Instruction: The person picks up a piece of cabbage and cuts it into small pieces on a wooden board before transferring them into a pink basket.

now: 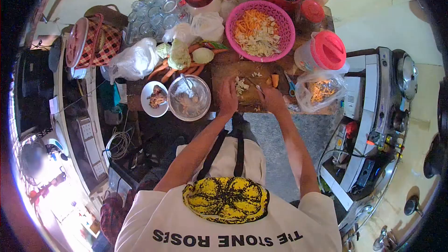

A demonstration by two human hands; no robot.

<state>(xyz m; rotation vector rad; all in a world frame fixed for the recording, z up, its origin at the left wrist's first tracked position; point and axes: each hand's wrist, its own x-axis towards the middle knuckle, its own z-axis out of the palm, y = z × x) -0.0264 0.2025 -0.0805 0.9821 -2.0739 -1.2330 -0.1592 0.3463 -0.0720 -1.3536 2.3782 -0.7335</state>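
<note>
My right hand (273, 99) is closed around a knife (254, 83), its blade pointing up and left over the wooden cutting board (224, 72). Chopped pale cabbage (241, 85) lies between the blade and my left hand (227, 97). That hand rests at the board's left side, fingers stretched forward beside the pieces, and I see nothing held in it. To the right of the knife sits a chunk of carrot (275, 80), with blue-handled scissors (291, 86) beyond it. Behind the board, a pink basket (229, 37) holds shredded carrot and chopped cabbage.
Left of the board stand a bowl with a spoon (205, 105) and a white bowl (144, 107) of brownish food. Whole carrots (163, 73) and cabbage (179, 56) lie behind them. A plastic bag of peelings (322, 91) and a pink-lidded tub (305, 57) stand right.
</note>
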